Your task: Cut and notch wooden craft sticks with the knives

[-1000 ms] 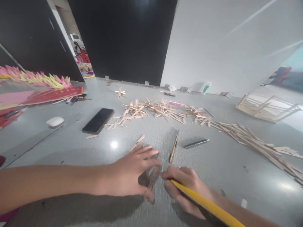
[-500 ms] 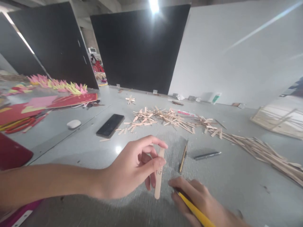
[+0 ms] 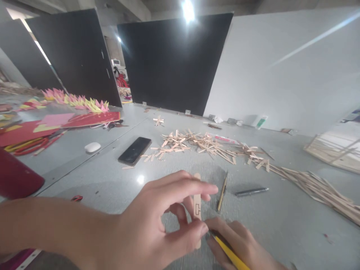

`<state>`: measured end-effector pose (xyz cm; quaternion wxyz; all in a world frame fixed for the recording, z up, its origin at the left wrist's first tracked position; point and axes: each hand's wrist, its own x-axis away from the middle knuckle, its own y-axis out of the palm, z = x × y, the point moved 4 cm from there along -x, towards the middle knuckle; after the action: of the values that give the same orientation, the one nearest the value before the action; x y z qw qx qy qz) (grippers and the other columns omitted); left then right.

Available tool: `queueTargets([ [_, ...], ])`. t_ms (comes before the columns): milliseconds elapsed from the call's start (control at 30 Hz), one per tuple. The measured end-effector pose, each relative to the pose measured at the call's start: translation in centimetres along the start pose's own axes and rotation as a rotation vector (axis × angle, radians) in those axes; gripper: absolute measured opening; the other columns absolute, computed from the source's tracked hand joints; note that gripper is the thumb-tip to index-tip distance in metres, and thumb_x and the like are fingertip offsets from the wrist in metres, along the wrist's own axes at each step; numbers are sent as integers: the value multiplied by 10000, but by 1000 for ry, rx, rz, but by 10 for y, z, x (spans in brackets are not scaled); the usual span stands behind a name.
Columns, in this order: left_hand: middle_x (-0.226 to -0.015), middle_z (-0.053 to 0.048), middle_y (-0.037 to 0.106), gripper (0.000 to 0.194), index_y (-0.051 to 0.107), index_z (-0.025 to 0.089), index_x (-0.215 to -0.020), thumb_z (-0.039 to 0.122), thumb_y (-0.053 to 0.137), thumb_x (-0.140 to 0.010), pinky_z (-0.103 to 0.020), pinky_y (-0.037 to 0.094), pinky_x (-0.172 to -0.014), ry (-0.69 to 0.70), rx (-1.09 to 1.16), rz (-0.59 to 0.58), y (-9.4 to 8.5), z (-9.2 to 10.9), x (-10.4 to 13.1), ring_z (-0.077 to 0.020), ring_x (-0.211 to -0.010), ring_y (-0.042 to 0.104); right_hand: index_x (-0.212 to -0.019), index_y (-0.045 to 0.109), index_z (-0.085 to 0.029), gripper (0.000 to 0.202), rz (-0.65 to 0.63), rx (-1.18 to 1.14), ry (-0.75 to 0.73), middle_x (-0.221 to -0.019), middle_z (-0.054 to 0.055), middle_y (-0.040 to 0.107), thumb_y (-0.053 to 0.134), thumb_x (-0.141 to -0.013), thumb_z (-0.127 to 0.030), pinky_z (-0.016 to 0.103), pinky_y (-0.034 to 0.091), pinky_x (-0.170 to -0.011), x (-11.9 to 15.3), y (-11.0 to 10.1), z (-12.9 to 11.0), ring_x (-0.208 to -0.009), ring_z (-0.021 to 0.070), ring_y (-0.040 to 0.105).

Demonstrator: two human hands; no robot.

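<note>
1. Your left hand [image 3: 147,215] is clamped on the flat wooden stick [image 3: 197,208]: the thumb lies across it near the lower end, the index finger crosses the upper part, and other fingers are partly hidden behind it.
2. That stick is in front of you, just beyond your right hand's fingertips, long side running away from you. A dark bracket-shaped outline shows on its face, between your thumb and index finger, and both rounded ends stick out past your fingers.
3. Your right hand [image 3: 243,240] is wrapped around a yellow-and-black tool [image 3: 232,255], its front end aimed toward your left thumb. You have the two hands close together; whether the tool touches the stick cannot be told.
4. Just past your right hand, a gold-coloured pen-like tool [image 3: 222,195] lies on the grey table [image 3: 174,164], with a black pen [image 3: 251,192] near it to the right.
5. Farther from you spreads a loose pile of short wooden pieces [image 3: 208,141]. Long thin strips [image 3: 315,187] run from its right end toward the right edge.
6. Left of the pile you have a dark phone [image 3: 135,150], then a small white case [image 3: 92,147].
7. Beyond the table's far side stand a black panel [image 3: 171,60] and a white panel [image 3: 275,67].
</note>
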<state>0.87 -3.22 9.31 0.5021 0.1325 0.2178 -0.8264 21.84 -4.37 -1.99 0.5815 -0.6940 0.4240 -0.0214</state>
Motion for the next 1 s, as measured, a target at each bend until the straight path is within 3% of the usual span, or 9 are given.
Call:
queueTargets([
  [233,-1186,-56,685,459,650,207,-1309,18,671,-891,-210,621,-708,8,4,-5,2,1,0,-51,-654,632,-1125,523,-246,185,-9,0,19,-700,-33,633,354,-1054,-218,234,444,-461,0,0,1,-461,119,531],
  [400,-1152,-49,684,456,652,199,-1303,19,671,-885,-204,615,-695,2,11,-11,2,1,0,-50,-648,630,-1081,485,-253,147,-16,-19,-5,-645,-74,590,365,-1037,-181,193,419,-416,-9,-6,-4,-425,95,506],
  [633,-1104,-42,677,420,664,199,-1282,37,667,-895,-214,618,-697,-34,23,-12,2,0,0,-63,-661,636,-1102,468,-249,148,-2,0,-16,-694,-61,643,401,-1005,-159,203,432,-424,-10,-8,-6,-432,98,541],
  [867,-1127,-54,695,451,681,214,-1277,23,667,-869,-225,621,-669,-63,49,18,3,-1,-1,-66,-627,626,-1130,523,-247,185,-66,-10,13,-780,-29,703,461,-989,-145,221,496,-494,-10,-15,-7,-506,115,591],
  [1000,-1127,-58,682,496,655,222,-1335,35,660,-875,-244,627,-684,-73,54,-5,3,-3,2,-76,-647,634,-1138,596,-282,180,-29,-77,121,-653,-70,610,493,-1011,-206,209,462,-475,-5,-16,1,-472,115,538],
])
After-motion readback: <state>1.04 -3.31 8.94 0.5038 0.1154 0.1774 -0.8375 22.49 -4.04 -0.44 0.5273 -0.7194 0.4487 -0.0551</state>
